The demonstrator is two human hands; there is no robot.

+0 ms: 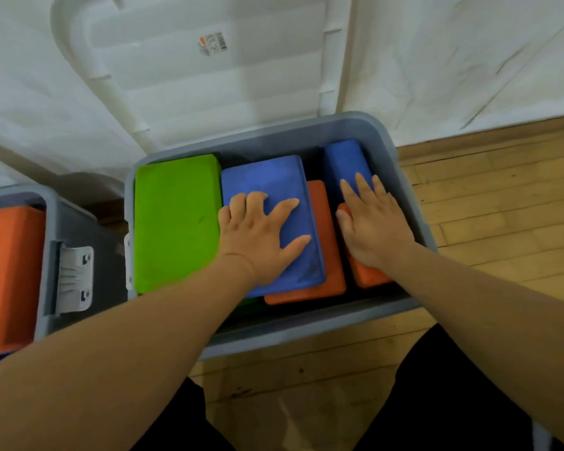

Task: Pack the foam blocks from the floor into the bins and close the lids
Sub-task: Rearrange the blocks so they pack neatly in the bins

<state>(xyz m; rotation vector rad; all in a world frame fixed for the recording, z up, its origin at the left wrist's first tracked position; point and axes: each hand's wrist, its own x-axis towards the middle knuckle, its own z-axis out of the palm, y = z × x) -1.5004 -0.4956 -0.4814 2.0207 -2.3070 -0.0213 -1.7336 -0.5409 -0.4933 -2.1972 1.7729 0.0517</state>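
**Both hands flat on blocks in the open bin**

The left hand [258, 236] lies spread, fingers straight, on the middle blue block [267, 177], gripping nothing. The right hand [373, 222] rests flat across the end blue block [344, 157] and an orange block [370, 276] at the bin's [306, 327] right end. A green block [176, 219] fills its left end. The lid [209, 86] stands open.

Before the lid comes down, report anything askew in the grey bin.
The wide blue foam block under the left hand lies skewed, overlapping an orange foam block instead of sitting level like the green foam block beside it. Under the right hand, a narrow blue foam block and a second orange foam block sit unevenly.
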